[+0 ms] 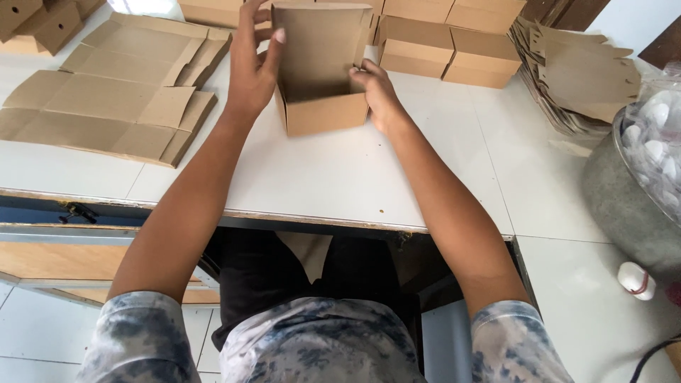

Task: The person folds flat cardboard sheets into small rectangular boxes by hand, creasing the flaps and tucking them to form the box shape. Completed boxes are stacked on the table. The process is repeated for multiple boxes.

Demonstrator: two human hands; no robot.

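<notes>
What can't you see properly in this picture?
- Head view: the floor inside the open brown cardboard box is hidden by its front wall.
- The left hand has its fingertips cut off by the top edge.
- The right hand hides the box's right side.
- The round white things in the clear bag are blurred and cut off at the right edge.
- The stack of folded brown boxes runs past the top edge.
</notes>
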